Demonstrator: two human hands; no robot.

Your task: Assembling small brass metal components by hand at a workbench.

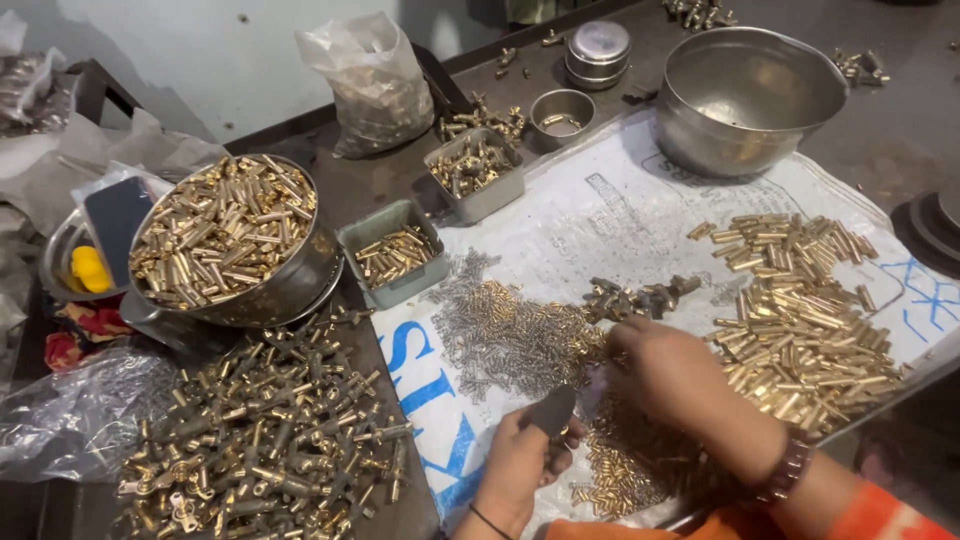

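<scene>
My left hand (522, 462) grips a small dark flat tool (553, 410) near the bottom middle, over a white printed sack sheet (600, 215). My right hand (672, 378) reaches across just above it, fingers down in a heap of tiny brass and silver pins (510, 338); what the fingertips pinch is hidden. A large spread of short brass tubes (795, 310) lies to the right of that hand. A few dark brass fittings (640, 297) sit just beyond the fingers.
A steel bowl heaped with brass tubes (225, 235) stands at left, with a pile of T-shaped brass fittings (270, 430) below it. Two small grey trays (392, 252) (473, 172) hold parts. An empty steel bowl (745, 95), small tins (598, 50) and a plastic bag (375, 85) stand at the back.
</scene>
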